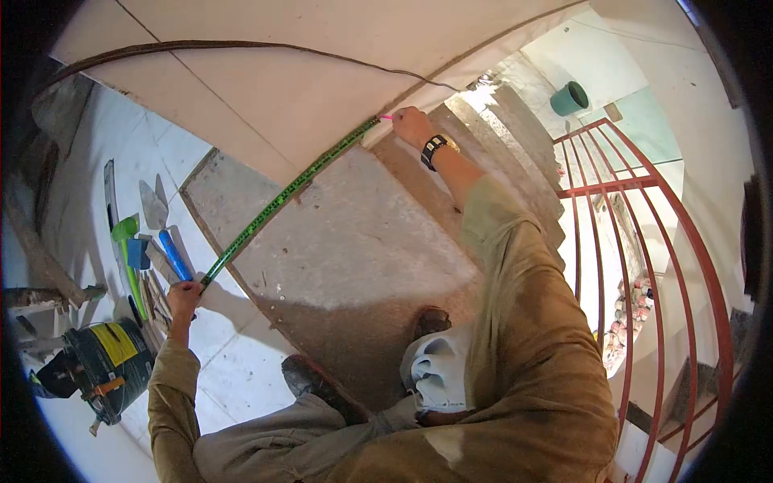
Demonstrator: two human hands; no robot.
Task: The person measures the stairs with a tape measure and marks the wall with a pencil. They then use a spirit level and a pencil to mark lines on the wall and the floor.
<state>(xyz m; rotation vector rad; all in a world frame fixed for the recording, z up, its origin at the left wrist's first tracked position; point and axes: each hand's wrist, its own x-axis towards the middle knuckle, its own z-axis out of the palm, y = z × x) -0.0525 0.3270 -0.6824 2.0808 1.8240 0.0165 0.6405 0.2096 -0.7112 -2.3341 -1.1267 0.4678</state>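
The left hand is closed on the near end of a green strip; the right hand, at the far end, is curled round a pink stick — whether it also grips the strip, I cannot tell. The strip's long axis slants between both hands, its far stretch beside the pale wall. Concrete gives room toward the boots; steps and a red railing bound the right — a trowel lies near the left hand.

A stairwell under building work, probably indoors: rough bare steps, red railing, trowel, black bucket.
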